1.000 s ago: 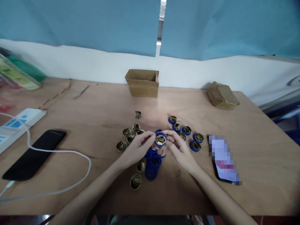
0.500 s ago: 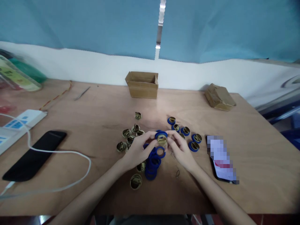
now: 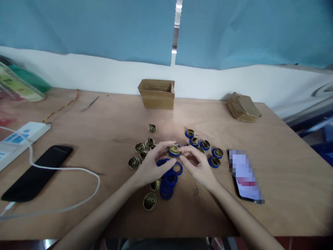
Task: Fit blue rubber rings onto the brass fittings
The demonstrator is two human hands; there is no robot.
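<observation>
Bare left (image 3: 152, 165) and right (image 3: 200, 168) hands meet over a wooden table (image 3: 104, 128), pinching a blue-ringed gold piece (image 3: 174, 150) between their fingertips. Gripped by its edges from opposite sides, the piece is probably steadied that way because it is small and round, leaving its gold face uncovered; blur hides exactly where each thumb bears on it.

Beneath the hands lies a pile of loose blue rings (image 3: 167, 189), while bare gold pieces (image 3: 133, 162) are scattered to the left hand's outer side, one farther ahead and two closer to the body. Beyond the right hand's outer side sit ringed gold pieces (image 3: 217, 152). The grouping looks deliberate, each kind apparently kept apart and within easy reach.

Both forearms (image 3: 111, 203) slant inward from the near edge, forming a wedge with the held piece at its tip. The left index finger reaches over the far side of the piece, thumb on the near side; the right hand curls in, its index finger at the rim.

Well outside the left hand rests a dark phone (image 3: 52, 158) crossed by a white cable (image 3: 78, 169); outside the right, a lit phone (image 3: 246, 177). An open carton (image 3: 158, 100) stands straight ahead.
</observation>
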